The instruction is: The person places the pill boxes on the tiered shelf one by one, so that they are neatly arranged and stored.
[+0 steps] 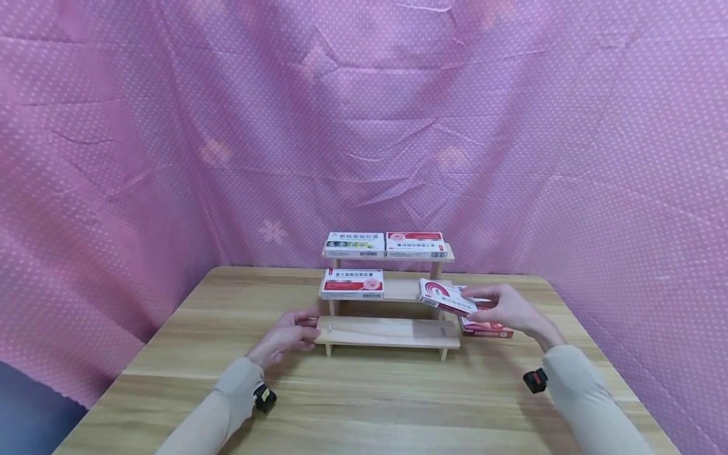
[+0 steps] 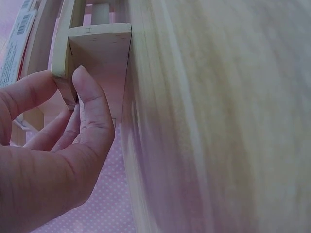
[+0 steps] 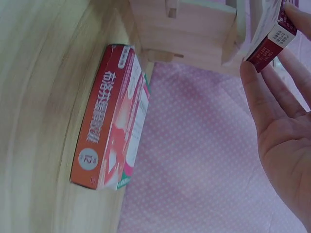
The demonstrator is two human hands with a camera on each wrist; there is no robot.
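Rack (image 1: 387, 332) is steadied, it seems, by the left hand (image 1: 288, 335) pinching its near left end; the right hand (image 1: 508, 311) grips a box (image 1: 446, 297) by its right end.

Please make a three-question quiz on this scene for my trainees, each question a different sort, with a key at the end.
1. Multiple choice: which tier of the three-tier wooden stand has two medicine boxes on it?
A. Bottom
B. Middle
C. Top
2. True or false: the left hand grips the left end of the bottom tier.
3. Short answer: what does the right hand hold?

Key:
1. C, the top tier.
2. True.
3. A white medicine box with red arcs.
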